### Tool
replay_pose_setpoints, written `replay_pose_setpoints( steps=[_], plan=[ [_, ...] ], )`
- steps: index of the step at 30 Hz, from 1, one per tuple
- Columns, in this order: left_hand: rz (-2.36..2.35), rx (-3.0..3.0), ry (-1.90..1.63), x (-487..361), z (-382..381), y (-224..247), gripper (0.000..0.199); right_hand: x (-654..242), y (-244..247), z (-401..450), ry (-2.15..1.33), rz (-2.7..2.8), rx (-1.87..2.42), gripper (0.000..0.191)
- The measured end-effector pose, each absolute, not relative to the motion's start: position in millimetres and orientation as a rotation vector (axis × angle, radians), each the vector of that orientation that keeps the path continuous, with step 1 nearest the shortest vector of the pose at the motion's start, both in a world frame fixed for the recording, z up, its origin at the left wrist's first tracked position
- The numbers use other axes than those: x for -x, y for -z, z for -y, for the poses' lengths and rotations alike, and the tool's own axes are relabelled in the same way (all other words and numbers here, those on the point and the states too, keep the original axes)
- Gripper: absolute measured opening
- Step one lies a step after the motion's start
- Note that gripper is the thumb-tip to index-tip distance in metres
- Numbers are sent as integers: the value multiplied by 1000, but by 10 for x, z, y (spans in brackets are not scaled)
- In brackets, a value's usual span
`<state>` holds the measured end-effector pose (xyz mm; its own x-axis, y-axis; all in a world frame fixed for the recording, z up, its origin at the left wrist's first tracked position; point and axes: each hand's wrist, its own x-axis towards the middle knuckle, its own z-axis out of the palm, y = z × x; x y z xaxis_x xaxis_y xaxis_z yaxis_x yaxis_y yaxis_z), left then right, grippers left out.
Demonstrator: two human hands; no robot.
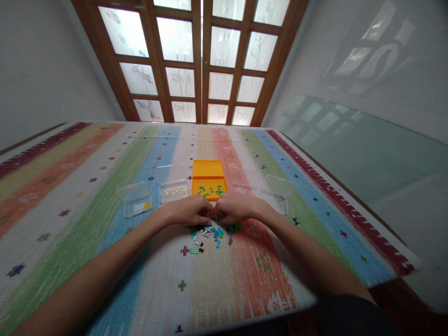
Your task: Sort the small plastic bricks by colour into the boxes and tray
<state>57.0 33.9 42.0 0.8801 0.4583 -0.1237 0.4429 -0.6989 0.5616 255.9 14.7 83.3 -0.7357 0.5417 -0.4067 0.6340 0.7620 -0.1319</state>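
Observation:
My left hand [192, 210] and my right hand [234, 207] meet over the far edge of a loose pile of small building bricks [210, 232]. The fingers of both are curled and pinched together; whatever is in them is hidden or too small to make out. Blue, green, white and dark brown pieces make up the pile. A pale green brick [193, 251] lies at its near side. Just beyond my hands sits an open orange case [207, 168], with several green bricks [203, 190] in its near half.
Left of the orange case stand a clear box [163, 192] of cream pieces and another clear box [130, 210] with a few yellow pieces. Clear open boxes [280, 201] lie on the right. A striped cloth [150, 280] covers the table; wooden glass doors [201, 70] are behind it.

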Motion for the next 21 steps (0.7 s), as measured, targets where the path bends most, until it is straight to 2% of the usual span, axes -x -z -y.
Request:
replay_pose_setpoints(
  steps=[21],
  plan=[
    [-658, -2445, -44, -566, -343, -430, 14, -2610, -808, -197, 396, -2636, -960, 19]
  ],
)
